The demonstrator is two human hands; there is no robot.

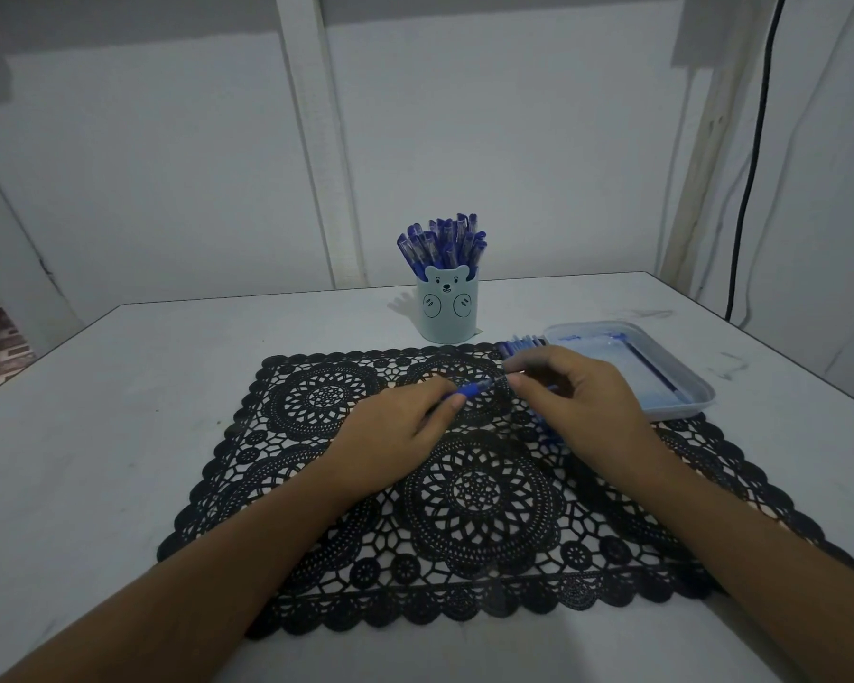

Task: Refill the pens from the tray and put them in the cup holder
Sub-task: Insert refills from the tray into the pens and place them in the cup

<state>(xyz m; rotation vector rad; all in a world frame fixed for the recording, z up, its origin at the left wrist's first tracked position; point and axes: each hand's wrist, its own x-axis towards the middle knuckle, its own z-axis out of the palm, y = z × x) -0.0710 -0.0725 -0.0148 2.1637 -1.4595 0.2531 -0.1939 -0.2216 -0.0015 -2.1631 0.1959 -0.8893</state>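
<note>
- We see a white desk (119, 411) with a few dark marks. At its far left edge a patterned floor shows beyond it.
- A black lace mat (464, 510) lies on the near middle of the desk, and both forearms reach over it.
- The left hand (400, 428) is above the far half of the mat. Its fingers are curled round the rear part of a pen (475, 387), and the thumb lies against the barrel.
- The pen is blue with a clear front section. It is held almost level between the two hands, just above the mat, and its front end points to the right.
- The cup holder (448, 310) is pale blue with a bear face. It stands upright behind the far edge of the mat and is full of blue capped pens (444, 244).
- The right hand (580, 401) pinches the front end of the pen with its fingertips. Some blue pieces show under this hand, but we cannot tell what they are.
- A small bundle of blue pens (521, 345) lies at the far right corner of the mat, touching the tray.
- The tray (681, 404) is pale and translucent. It sits near the right edge of the desk with one thin dark refill (654, 369) inside.
- Behind are white wall panels, and a black cable (755, 155) hangs at the right.
</note>
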